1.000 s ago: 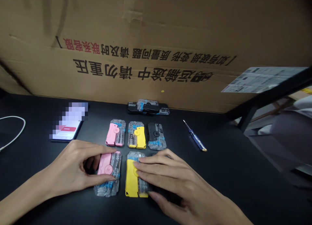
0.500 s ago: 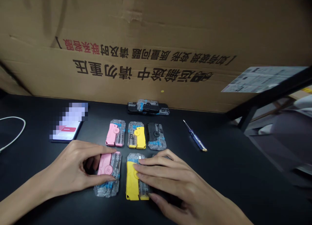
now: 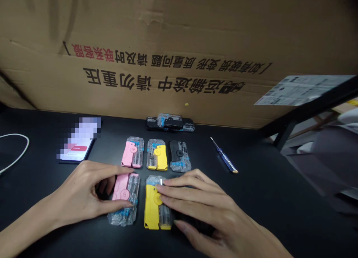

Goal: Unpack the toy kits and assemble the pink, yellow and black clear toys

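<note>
Take the near yellow unit (image 3: 151,209) as your reference; it lies on the black table (image 3: 265,202). Beyond it, the cardboard box (image 3: 179,34) carries two upside-down printed lines: "运输途中 请勿重压" in black, and "如有破损 变形 质量问题 请及时联系客服", its last four characters in red. The print on the white shipping label (image 3: 302,89), far to the right of the reference, is too small to read. Your right hand (image 3: 207,205) reaches in from the reference's right: its fingers are extended close together, the tips on the clear side and round disc, with the thumb standing apart near the lower right corner. What lies under the palm is hidden. Your left hand (image 3: 86,191) curves about the near pink unit (image 3: 124,192), just left of the reference. Its index fingertip is at the far edge, the thumb lies over the clear near part, and the two stand apart; whether they clamp it, you cannot tell. A narrow strip of table separates both units. Just beyond the reference stand the far pink unit (image 3: 132,153), far yellow unit (image 3: 157,154) and far black unit (image 3: 179,156) in a row. A wider stretch of tabletop to the right reaches past the screwdriver (image 3: 225,159) to the table's edge; the box bounds the far side.
</note>
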Tool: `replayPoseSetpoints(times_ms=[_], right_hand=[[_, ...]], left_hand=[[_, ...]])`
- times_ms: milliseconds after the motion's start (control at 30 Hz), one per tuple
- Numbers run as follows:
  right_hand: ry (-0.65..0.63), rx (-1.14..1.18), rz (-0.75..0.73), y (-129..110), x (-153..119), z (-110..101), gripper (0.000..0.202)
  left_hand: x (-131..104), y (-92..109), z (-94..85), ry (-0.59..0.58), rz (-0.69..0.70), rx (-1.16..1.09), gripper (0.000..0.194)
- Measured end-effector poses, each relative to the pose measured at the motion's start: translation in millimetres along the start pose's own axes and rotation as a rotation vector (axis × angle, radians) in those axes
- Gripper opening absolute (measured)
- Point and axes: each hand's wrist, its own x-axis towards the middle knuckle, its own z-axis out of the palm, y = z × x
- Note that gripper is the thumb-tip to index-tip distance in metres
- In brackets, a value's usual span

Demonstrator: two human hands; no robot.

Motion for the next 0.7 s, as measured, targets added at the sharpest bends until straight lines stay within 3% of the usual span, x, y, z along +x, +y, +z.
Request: replayPoseSetpoints(times_ms=[167,400,600,700], right_hand=[[0.107,-0.051,0.028,3.4,0.4,-3.6,0.047],[0.137,-0.104,0.065,3.6,2.6,-3.8,0.041],[0.272,-0.234,0.237,7.8,-1.0,-3.8,0.037],[0.328,-0.257,0.32,11.7,-2.4,-2.5,0.033]], left_hand=[[-0.9,-0.1,-0.1,0.005,-0.012,-0.001,0.057],[-3.8,-2.8,0.1,0.067,0.012,-0.003,0.051],[-5.6,-3.4,0.3,0.213,0.064,0.023,0.046],[-2.9,-0.3,-1.3,0.23,0.028,0.055,0.051]])
